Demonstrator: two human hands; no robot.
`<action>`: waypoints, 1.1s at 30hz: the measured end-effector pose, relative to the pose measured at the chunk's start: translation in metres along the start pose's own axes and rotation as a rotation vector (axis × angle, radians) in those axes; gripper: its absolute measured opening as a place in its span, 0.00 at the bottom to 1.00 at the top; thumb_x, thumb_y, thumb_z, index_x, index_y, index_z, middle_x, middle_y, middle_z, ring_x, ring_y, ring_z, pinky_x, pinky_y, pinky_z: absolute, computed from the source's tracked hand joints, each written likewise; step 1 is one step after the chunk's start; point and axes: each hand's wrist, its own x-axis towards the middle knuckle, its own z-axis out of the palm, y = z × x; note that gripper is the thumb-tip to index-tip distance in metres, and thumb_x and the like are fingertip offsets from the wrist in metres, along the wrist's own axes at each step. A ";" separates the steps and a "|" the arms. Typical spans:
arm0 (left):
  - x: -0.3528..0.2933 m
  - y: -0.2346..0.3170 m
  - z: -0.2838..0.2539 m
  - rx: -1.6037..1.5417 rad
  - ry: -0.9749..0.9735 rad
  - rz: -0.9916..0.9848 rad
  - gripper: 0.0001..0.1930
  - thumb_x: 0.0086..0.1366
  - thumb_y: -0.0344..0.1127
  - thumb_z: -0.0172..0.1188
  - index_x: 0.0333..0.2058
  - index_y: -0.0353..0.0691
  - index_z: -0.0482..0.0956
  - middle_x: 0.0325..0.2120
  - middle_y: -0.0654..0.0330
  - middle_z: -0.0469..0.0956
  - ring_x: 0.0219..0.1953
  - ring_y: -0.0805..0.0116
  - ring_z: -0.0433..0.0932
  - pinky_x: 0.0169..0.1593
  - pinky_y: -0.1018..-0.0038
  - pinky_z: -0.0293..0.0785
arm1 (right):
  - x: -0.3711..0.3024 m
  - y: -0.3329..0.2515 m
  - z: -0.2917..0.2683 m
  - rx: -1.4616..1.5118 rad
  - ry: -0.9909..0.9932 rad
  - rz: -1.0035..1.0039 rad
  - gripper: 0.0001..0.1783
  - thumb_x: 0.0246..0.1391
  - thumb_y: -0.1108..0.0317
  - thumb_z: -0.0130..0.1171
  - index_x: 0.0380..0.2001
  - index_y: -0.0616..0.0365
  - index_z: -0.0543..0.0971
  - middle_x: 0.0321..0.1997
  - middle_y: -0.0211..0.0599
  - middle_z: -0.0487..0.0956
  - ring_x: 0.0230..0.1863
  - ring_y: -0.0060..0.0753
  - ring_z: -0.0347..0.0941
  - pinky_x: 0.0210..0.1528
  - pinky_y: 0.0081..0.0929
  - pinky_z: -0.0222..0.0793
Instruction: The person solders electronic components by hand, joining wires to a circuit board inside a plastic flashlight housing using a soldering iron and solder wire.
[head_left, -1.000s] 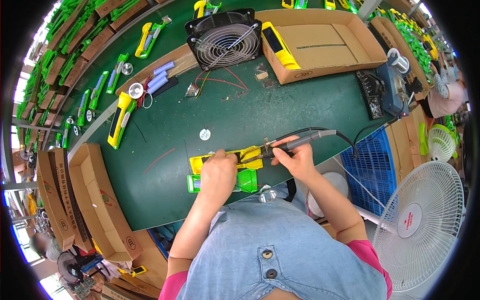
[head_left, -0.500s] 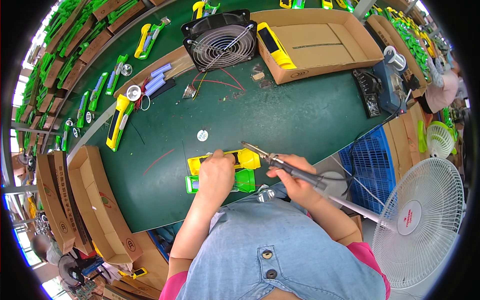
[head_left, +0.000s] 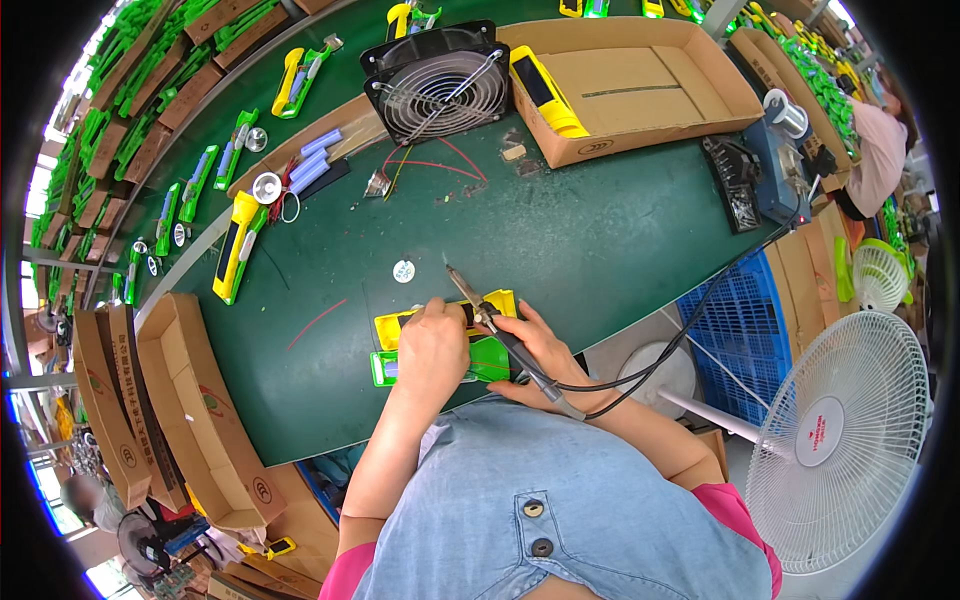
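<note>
My right hand (head_left: 542,350) is closed round a soldering iron (head_left: 518,350), whose bare metal tip points up and left over the bench. Under the iron's shaft lies a yellow flashlight casing (head_left: 388,331), open side up. Next to it, on the near side, a green casing half (head_left: 490,357) rests with a thin red wire across it. My left hand (head_left: 433,340) is curled down over both parts. Its fingertips are hidden, so what it pinches does not show. A round white sticker (head_left: 403,271) lies just beyond the casings.
A fan (head_left: 440,90) and a cardboard box (head_left: 650,140) holding one yellow flashlight stand at the back. Solder wire on a spool (head_left: 788,120) sits right. The iron's black cable (head_left: 690,325) sweeps rightward. A yellow-green flashlight (head_left: 235,245) lies left. A white fan (head_left: 840,440) stands right.
My right hand has moved left and turned the iron, bringing its tip left, up past the yellow casing. It now covers the silver reflector seen before. My left hand has stayed put.
</note>
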 end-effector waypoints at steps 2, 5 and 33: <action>-0.002 -0.002 -0.004 -0.020 0.011 0.013 0.02 0.49 0.26 0.57 0.23 0.35 0.75 0.23 0.52 0.72 0.26 0.53 0.74 0.30 0.64 0.70 | 0.001 -0.001 0.000 0.009 0.029 -0.010 0.42 0.32 0.71 0.67 0.53 0.56 0.58 0.48 0.44 0.70 0.51 0.46 0.66 0.64 0.49 0.44; -0.015 -0.008 -0.030 -0.170 0.152 -0.030 0.08 0.51 0.33 0.60 0.22 0.35 0.76 0.22 0.53 0.74 0.24 0.57 0.73 0.29 0.67 0.69 | 0.003 0.001 -0.003 -0.015 0.048 0.000 0.40 0.34 0.72 0.66 0.53 0.57 0.58 0.49 0.44 0.70 0.51 0.46 0.67 0.64 0.49 0.44; -0.040 0.002 0.003 -0.004 0.338 0.355 0.13 0.39 0.24 0.59 0.29 0.37 0.77 0.24 0.61 0.69 0.27 0.65 0.71 0.30 0.71 0.69 | -0.044 0.006 -0.008 0.363 0.655 0.193 0.10 0.44 0.74 0.59 0.33 0.59 0.74 0.18 0.28 0.78 0.28 0.20 0.74 0.62 0.47 0.45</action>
